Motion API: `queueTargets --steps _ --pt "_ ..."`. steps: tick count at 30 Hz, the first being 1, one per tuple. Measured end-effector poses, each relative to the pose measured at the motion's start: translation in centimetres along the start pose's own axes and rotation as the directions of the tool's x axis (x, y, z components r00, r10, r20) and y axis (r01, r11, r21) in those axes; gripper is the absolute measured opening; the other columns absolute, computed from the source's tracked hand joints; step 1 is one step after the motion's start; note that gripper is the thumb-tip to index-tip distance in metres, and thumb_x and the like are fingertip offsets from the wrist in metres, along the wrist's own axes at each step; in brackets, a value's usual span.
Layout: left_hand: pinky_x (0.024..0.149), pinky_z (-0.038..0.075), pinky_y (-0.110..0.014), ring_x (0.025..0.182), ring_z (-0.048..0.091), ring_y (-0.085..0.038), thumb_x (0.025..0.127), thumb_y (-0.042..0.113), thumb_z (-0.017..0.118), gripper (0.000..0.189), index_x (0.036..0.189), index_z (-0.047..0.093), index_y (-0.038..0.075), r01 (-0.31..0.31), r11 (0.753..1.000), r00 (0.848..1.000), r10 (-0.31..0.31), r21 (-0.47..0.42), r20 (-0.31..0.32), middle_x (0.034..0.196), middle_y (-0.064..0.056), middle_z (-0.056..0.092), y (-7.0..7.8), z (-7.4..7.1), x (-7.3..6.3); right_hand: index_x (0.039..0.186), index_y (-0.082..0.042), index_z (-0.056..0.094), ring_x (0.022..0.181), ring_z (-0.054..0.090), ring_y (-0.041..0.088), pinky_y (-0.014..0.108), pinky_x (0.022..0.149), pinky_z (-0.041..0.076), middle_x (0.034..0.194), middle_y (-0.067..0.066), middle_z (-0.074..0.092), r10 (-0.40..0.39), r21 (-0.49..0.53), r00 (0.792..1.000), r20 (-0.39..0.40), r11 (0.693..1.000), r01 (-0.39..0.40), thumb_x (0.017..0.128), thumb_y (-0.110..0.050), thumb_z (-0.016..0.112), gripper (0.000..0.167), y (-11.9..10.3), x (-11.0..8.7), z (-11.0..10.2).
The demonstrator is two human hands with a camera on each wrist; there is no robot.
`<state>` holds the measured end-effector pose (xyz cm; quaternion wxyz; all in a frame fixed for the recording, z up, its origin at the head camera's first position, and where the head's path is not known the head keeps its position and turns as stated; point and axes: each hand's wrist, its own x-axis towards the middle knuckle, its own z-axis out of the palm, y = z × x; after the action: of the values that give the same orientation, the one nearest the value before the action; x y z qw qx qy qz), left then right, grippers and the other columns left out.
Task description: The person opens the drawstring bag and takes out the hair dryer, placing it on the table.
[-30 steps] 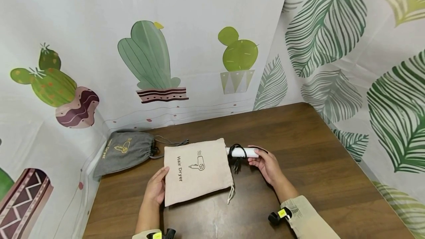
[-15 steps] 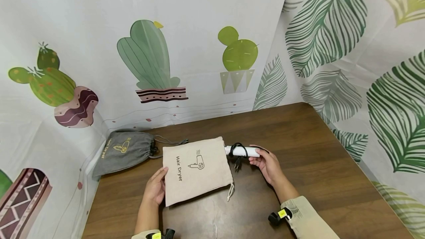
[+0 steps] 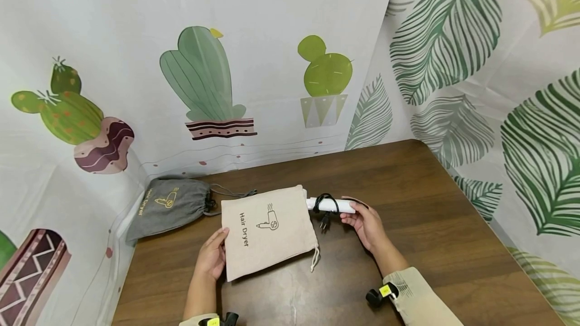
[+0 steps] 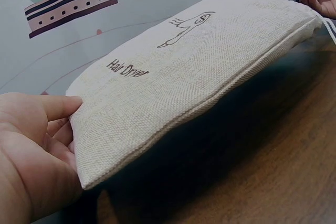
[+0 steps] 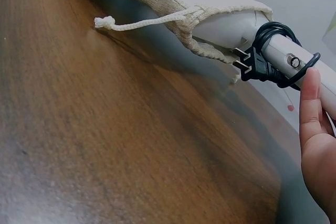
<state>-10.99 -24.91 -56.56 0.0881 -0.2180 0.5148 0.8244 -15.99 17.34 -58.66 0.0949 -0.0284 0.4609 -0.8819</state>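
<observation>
A cream drawstring bag (image 3: 272, 240), printed "Hair Dryer", is held raised over the table. My left hand (image 3: 213, 256) pinches its closed end, with the thumb on the printed side and fingers behind, as the left wrist view shows. From the bag's mouth sticks the white handle of a hair dryer (image 3: 343, 206); its wider body (image 5: 227, 29) sits inside the mouth. A black cord (image 5: 274, 32) is wound round the handle, and its two-pin plug (image 5: 254, 64) hangs beside it. My right hand (image 3: 368, 224) grips the handle's end.
A grey drawstring bag (image 3: 181, 218) with a yellow hair dryer print lies at the table's left back corner, its cords trailing right. The brown wooden table (image 3: 408, 190) meets cloth-covered walls (image 3: 272, 54) behind and at both sides. A knotted white drawstring (image 5: 142, 25) dangles from the cream bag.
The right hand and the handle have shifted slightly right, and a little more of the handle shows outside the bag. The cream bag has moved slightly left.
</observation>
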Motion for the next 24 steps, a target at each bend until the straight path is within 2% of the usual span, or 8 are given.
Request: queueTargets --steps 16,24 --pt "0.070 0.057 -0.025 0.077 0.071 -0.009 0.106 0.018 0.053 0.018 0.094 0.067 0.020 -0.017 1.000 1.000 0.017 -0.004 0.012 0.090 0.007 0.077 -0.11 -0.30 -0.03 0.111 -0.020 0.075 0.076 0.070 0.013 0.024 0.072 0.059 0.095 0.001 0.072 0.005 -0.013 1.000 -0.020 1.000 -0.005 0.107 -0.015 0.045 0.031 -0.23 -0.03 -0.02" --pt "0.071 0.056 -0.024 0.078 0.070 -0.008 0.106 0.017 0.053 0.019 0.093 0.067 0.020 -0.018 1.000 1.000 0.018 -0.003 0.012 0.090 0.007 0.077 -0.07 -0.30 -0.17 0.111 -0.019 0.076 0.075 0.070 0.013 0.024 0.072 0.059 0.100 0.001 0.072 -0.006 0.007 0.999 -0.035 1.000 0.006 0.107 -0.013 0.044 0.033 -0.25 -0.05 -0.09"
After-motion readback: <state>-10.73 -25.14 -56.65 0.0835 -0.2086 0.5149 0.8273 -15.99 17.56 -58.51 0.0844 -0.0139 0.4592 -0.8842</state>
